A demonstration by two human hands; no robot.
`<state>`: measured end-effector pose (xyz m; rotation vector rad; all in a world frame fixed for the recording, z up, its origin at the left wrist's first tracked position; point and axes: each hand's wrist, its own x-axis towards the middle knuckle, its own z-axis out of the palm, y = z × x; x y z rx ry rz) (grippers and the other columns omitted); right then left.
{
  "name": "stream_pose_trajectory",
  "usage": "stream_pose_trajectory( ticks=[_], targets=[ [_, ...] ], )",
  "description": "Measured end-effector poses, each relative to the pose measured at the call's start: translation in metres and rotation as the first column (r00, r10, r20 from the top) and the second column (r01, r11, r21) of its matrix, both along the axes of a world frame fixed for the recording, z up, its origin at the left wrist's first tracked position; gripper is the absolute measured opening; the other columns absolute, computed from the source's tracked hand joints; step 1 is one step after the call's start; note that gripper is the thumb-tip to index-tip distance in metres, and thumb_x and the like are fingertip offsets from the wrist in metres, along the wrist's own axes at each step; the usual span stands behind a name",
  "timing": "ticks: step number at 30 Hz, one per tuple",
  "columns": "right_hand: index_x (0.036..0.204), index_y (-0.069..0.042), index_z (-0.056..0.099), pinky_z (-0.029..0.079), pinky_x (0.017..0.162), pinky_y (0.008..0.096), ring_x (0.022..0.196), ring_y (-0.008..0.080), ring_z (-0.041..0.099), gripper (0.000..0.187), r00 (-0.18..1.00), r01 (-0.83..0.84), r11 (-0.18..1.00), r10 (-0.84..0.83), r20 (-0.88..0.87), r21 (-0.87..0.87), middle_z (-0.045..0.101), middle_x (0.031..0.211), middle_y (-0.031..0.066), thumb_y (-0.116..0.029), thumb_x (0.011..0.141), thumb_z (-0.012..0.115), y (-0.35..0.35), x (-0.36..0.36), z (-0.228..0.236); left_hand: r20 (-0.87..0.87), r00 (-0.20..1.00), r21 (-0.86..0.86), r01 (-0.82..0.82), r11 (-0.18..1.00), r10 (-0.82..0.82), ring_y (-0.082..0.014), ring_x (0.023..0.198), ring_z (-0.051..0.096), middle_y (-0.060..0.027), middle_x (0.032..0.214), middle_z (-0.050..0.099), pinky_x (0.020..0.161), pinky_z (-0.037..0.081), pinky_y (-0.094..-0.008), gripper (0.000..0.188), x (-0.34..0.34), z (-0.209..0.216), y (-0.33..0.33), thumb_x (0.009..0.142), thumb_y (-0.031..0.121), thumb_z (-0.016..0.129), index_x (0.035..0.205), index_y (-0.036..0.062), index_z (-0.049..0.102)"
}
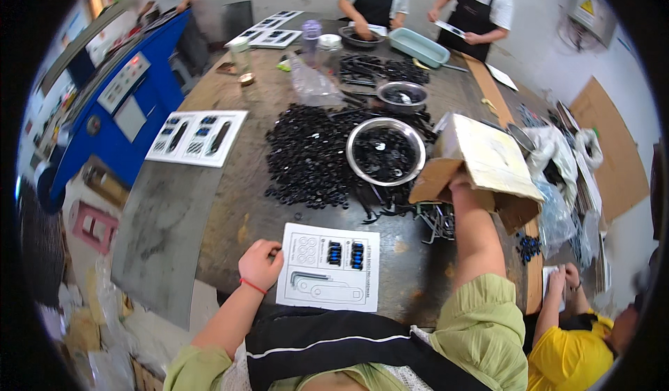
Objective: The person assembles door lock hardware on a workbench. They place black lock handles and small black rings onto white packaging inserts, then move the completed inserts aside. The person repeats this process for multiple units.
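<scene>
Left hand [261, 264]: fingers curled well inward, only a small gap at the tips, set right at the left edge of a white printed card [296, 300]; pinch or mere contact, impossible to tell. Card: flat on the tabletop [233, 213] at its near side, directly right of the left fingers, slightly longer left to right, printed lettering turned sideways; left hand much the nearer. On card: two groups of black-and-blue pieces [357, 256] in the upper right, outlines of rings, L-shaped keys and a flat bar elsewhere. Right hand [460, 180]: well beyond the card and to its right, reaching into the open near end of a tilted cardboard box [498, 150]; fingers hidden by shadow and flaps, opening and hold not to be told. Below box mouth: loose L-shaped keys [439, 225]. Left of box: metal bowl [352, 164] of small black parts, beside a broad heap of similar parts [303, 161]. Farther out: filled white card [235, 127] to the left, clear plastic bag [313, 84], second bowl [402, 86], pale teal tray [418, 48]. At right edge: co-worker in yellow [568, 349].
</scene>
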<state>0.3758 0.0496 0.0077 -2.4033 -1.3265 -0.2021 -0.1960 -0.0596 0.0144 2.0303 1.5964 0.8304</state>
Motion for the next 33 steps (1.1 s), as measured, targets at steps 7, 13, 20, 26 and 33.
stream_pose_trajectory(
  ticks=[7, 13, 20, 26, 33],
  targets=[
    [0.142, -0.008, 0.048, 0.038, 0.109, 0.0403, 0.131, 0.0354, 0.047, 0.050, 0.993, 0.042, 0.999, -0.045, 0.108, 0.029, 0.049, 0.144, 0.0184, -0.034, 0.100, 0.044, -0.039, 0.066, -0.035, 0.005, 0.999, -0.046, 0.040, 0.998, -0.040, -0.0258, 0.081, 0.065, -0.0028, 0.086, 0.066, 0.071, 0.052, -0.0375, 0.011, -0.010, -0.009, -0.008, 0.081, 0.024, 0.068, 0.087, 0.0148, 0.070],
    [0.128, 0.004, 0.057, 0.048, 0.092, 0.0403, 0.105, 0.0332, 0.062, 0.037, 0.989, -0.030, 0.856, 0.101, -0.109, 0.516, 0.065, 0.119, 0.0199, -0.006, 0.092, 0.060, -0.106, 0.005, -0.030, 0.114, 0.993, -0.193, 0.008, 0.981, 0.014, -0.0217, 0.074, 0.064, -0.0040, 0.085, 0.064, 0.069, 0.051, -0.0335, 0.015, -0.028, -0.008, -0.021, 0.082, 0.021, 0.069, 0.093, 0.0118, 0.071],
    [0.106, -0.003, 0.063, 0.050, 0.073, 0.0279, 0.085, 0.0154, 0.063, 0.021, 0.358, 0.345, 0.862, 0.244, -0.901, 0.371, 0.066, 0.097, 0.0041, -0.001, 0.086, 0.068, -0.200, -0.163, 0.030, 0.624, 0.780, -0.157, 0.187, 0.970, -0.050, -0.0111, 0.079, 0.058, -0.0049, 0.095, 0.062, 0.075, 0.050, -0.0261, 0.022, -0.013, -0.004, -0.015, 0.085, 0.007, 0.067, 0.106, 0.0005, 0.068],
    [0.111, 0.001, 0.062, 0.051, 0.083, 0.0263, 0.091, 0.0137, 0.066, 0.032, -0.139, -0.043, 0.840, 0.530, -0.836, 0.540, 0.070, 0.102, 0.0073, 0.008, 0.081, 0.069, -0.187, -0.311, 0.037, 0.748, 0.654, -0.458, 0.635, 0.622, -0.116, -0.0128, 0.098, 0.062, -0.0100, 0.115, 0.065, 0.081, 0.051, -0.0271, 0.042, 0.037, 0.042, -0.030, 0.096, 0.016, 0.061, 0.133, -0.0003, 0.053],
    [0.114, 0.002, 0.060, 0.052, 0.085, 0.0278, 0.092, 0.0140, 0.066, 0.034, -0.139, -0.139, 0.871, 0.454, -0.880, 0.471, 0.070, 0.103, 0.0096, 0.006, 0.082, 0.071, -0.188, -0.362, 0.025, 0.790, 0.612, -0.509, 0.613, 0.604, 0.045, -0.0100, 0.082, 0.063, -0.0067, 0.097, 0.069, 0.072, 0.052, -0.0246, 0.036, 0.031, 0.014, -0.044, 0.092, 0.010, 0.067, 0.125, -0.0019, 0.056]
  ],
)
